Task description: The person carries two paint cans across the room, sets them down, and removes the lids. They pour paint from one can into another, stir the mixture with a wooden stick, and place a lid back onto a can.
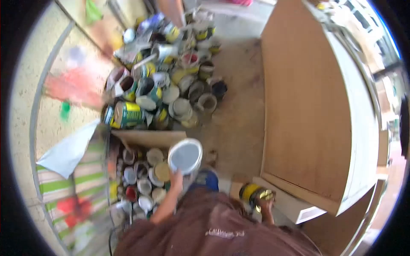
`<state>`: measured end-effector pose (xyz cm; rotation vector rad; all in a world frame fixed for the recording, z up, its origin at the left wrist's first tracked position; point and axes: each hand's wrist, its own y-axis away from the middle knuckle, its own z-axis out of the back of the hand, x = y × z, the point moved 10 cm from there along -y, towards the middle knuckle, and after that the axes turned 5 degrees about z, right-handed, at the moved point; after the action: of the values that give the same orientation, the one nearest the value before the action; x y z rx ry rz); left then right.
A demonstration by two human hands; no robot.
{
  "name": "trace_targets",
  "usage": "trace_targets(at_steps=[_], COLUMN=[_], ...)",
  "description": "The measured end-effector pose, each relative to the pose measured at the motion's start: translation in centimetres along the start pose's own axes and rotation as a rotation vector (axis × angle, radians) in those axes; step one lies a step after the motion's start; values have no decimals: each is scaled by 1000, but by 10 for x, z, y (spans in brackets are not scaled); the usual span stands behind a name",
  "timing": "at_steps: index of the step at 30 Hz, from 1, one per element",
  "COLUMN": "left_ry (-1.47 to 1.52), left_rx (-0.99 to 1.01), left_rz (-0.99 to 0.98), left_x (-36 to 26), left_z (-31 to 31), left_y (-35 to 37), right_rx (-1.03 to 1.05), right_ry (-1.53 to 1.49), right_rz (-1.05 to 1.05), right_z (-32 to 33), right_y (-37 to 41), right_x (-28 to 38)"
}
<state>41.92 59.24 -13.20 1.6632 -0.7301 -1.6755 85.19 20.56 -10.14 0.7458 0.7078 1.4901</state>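
My left hand is closed on the near side of a paint tub with a white rim and a grey round face; whether that grey is paint inside or a lid I cannot make out. To the right of my body, my right hand grips a paint can, dark with a yellow band and tilted on its side. Its shiny metal end is by my fingers. Below my left hand stand several open cans and tubs, close together behind a cardboard flap.
A heap of used paint cans covers the floor ahead on the left. On the right stands a large wooden panel or cabinet. A paint-stained wall runs along the left. Part of another person's limb shows at the top.
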Motion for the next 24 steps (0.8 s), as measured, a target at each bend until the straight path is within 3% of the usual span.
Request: trace_targets(at_steps=[1, 2, 3, 4, 6, 7, 9, 13, 15, 17, 19, 21, 23, 24], left_ry=[-264, -235, -212, -222, -189, -192, 0, -133, 92, -32, -41, 59, 378, 378], left_rx=[-95, -86, -63, -67, -28, -17, 30, -99, -32, -153, -257, -368, -140, -137], left_rz=[-150, -97, -71, -78, -284, -290, -136, -36, -52, 66, 15, -19, 32, 21], left_x=[-38, -87, -143, -173, -230, -255, -288, -356, -419, -425, -492, -535, -567, -598], left_z=[-7, -41, -80, -98, -143, -166, -214, -284, -353, -371, -412, -445, -489, -508], left_y=[-6, 11, 27, 16, -14, -27, -67, -154, -155, -222, -224, -232, -277, -286], right_rx=[-257, -382, -407, -327, -369, -418, -407, -309, -423, -412, -328, -329, -345, -307], right_ry=[-212, -43, -110, -284, -182, -76, -59, -211, 31, 60, 84, 106, 160, 110], right_rz=[78, -57, 178, 341, 296, 254, 259, 425, 397, 433, 628, 624, 649, 585], right_z=[34, 68, 75, 97, 154, 196, 263, 343, 382, 449, 469, 508, 548, 562], right_y=[-11, -14, -67, -72, -69, -56, -39, -116, -175, -192, -199, -211, -234, -246], right_x=[26, 53, 63, 105, 180, 230, 331, 472, 535, 633, 706, 762, 850, 880])
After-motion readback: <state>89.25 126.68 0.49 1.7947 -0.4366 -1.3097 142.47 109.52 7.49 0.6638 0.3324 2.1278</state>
